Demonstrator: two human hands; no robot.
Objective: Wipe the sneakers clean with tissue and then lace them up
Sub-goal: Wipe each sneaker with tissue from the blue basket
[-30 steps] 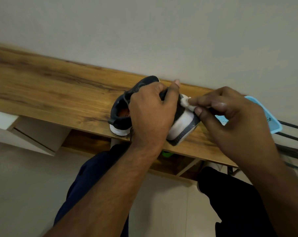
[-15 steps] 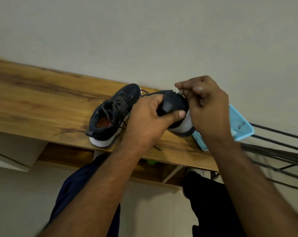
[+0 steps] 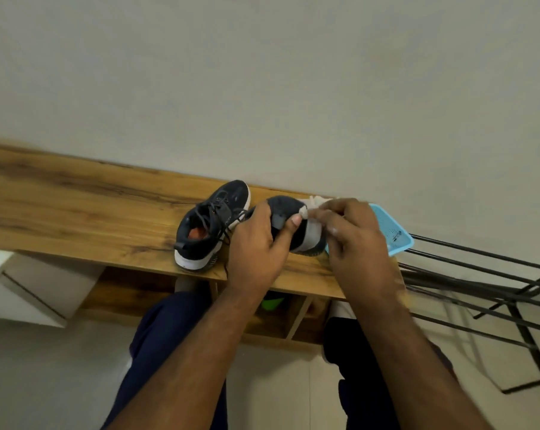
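Wiping dark navy white-soled sneaker [image 3: 296,234], gripped by left hand [image 3: 256,243] | right hand [image 3: 352,234] fingers pinching white tissue [image 3: 316,201] | next: second sneaker, lacing.

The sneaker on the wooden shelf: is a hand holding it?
No, that sneaker stands free on the shelf; the left hand grips the other sneaker.

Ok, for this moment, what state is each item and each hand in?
Held sneaker: lifted, tipped sideways, gripped by the left hand.
Other sneaker: upright on the wooden shelf, laces loose.
Tissue: crumpled, pinched by the right hand against the held sneaker.
Blue tray: lying on the shelf end.
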